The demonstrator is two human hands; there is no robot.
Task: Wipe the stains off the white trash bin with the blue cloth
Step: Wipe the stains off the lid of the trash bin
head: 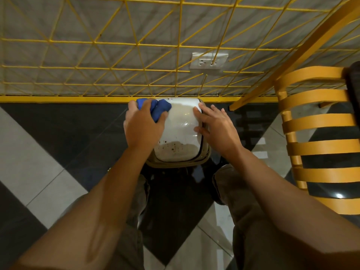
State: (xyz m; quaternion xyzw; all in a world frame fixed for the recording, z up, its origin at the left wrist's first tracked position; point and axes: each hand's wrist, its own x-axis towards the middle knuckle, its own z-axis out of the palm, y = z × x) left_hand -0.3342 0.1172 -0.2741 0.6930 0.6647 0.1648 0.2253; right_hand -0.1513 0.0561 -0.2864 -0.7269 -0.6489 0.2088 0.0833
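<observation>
Head view, looking down: one white trash bin (179,121) on the dark floor (78,129), back edge against the base of one yellow wire grid (116,43). Left hand (143,125), fingers curled round one bunched blue cloth (158,109), at the lid's far left corner. Right hand (216,127) flat, fingers straight, on the lid's right edge. Brown stains (173,148) speckling the near edge. One slatted yellow chair (315,117) at right.

Single head-worn wide-angle view, taken from above and aimed steeply down and slightly forward. The white trash bin (179,123) lies close at frame centre; the yellow wire grid (116,45) fills the upper frame.
</observation>
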